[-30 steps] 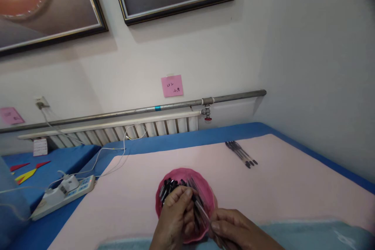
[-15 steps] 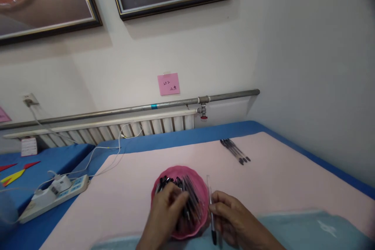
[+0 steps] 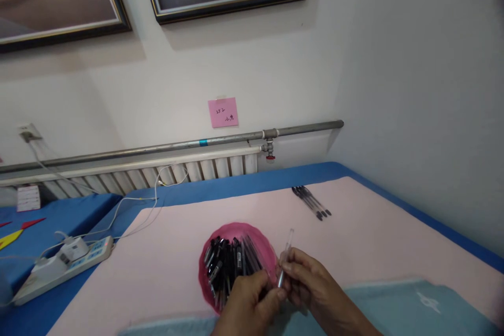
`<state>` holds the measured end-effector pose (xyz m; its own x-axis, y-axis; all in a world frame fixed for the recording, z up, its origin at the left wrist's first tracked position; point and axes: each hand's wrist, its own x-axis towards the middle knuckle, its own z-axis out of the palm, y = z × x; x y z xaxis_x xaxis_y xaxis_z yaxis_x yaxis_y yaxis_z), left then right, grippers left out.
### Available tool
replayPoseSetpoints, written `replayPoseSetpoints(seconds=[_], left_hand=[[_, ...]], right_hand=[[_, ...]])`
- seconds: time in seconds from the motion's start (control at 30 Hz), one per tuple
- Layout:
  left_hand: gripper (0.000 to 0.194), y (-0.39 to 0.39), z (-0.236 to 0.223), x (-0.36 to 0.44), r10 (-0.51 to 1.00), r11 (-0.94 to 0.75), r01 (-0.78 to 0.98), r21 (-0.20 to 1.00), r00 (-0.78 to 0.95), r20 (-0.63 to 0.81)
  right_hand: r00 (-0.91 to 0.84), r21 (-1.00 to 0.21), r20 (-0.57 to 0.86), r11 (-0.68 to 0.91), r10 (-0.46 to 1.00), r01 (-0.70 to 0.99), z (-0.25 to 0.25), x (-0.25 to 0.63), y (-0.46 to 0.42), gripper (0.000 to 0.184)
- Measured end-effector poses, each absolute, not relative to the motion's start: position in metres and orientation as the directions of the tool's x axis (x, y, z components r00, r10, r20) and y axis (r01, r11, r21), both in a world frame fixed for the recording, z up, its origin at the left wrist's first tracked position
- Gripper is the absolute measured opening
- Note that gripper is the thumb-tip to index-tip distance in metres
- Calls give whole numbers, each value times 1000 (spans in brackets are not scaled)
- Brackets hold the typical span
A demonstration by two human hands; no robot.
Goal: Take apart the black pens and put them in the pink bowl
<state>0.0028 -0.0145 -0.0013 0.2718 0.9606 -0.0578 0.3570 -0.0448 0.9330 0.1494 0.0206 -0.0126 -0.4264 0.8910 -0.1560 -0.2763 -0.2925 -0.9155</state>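
Observation:
My right hand (image 3: 311, 281) is closed around a clear pen barrel (image 3: 290, 241), whose upper end points up and slightly right. Right beside it, my left hand (image 3: 254, 302) has its thumb and fingers pinched together at the barrel's lower end; what is in that pinch is hidden. A pink scalloped bowl (image 3: 268, 239) stands just behind and left of my hands. Black pen caps (image 3: 220, 257) and clear pen barrels (image 3: 250, 252) lie heaped in it. Farther back on the right, several assembled black-capped pens (image 3: 311, 203) lie side by side.
Pink sheeting (image 3: 165, 262) covers the blue table (image 3: 244, 182). A light blue cloth (image 3: 394, 304) lies along the near edge. At left is a power strip (image 3: 84, 265) with plugs and white cables. A radiator (image 3: 220, 165) and pipe run along the wall behind.
My left hand has come out of the bowl and moved right to meet my right hand. The barrel in my right hand has tilted, and its lower end is now covered by my fingers.

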Motion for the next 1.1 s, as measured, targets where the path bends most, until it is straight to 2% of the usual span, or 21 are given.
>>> replayPoseSetpoints(seconds=[0.1,0.2,0.3,0.4,0.5,0.57,0.7,0.8,1.0,1.1], left_hand=[[35,-14,-2,4,963,31,300,953,247,-109],[22,-15,-1,7,985,1,423,906,158,-75],[14,-16,2,8,986,-72,489,869,169,-14],[20,-17,2,7,971,-90,399,913,239,-8],[37,-16,-1,4,924,114,211,971,337,-182],[44,-15,-3,3,910,191,151,970,342,-233],[28,-13,-4,4,982,27,292,956,170,-80],[20,-13,-5,5,986,-12,342,940,162,-46],[44,-12,-11,6,895,283,30,959,351,-276],[44,-11,-10,7,917,263,27,964,305,-259]], right_hand=[[-412,-882,-166,-321,896,-344,-12,151,22,23],[-371,-903,-162,-289,914,-319,-14,150,23,23],[-371,-912,-162,-282,914,-298,-15,149,22,23],[-400,-897,-170,-310,901,-316,-12,149,21,23],[-426,-850,-181,-359,886,-385,-10,150,20,21],[-424,-841,-174,-359,889,-406,-12,150,20,21],[-394,-869,-152,-312,906,-383,-18,148,21,19],[-403,-877,-143,-304,904,-371,-19,148,19,20],[-410,-821,-189,-372,892,-432,-11,148,16,21],[-399,-836,-177,-352,899,-421,-15,148,19,22]])
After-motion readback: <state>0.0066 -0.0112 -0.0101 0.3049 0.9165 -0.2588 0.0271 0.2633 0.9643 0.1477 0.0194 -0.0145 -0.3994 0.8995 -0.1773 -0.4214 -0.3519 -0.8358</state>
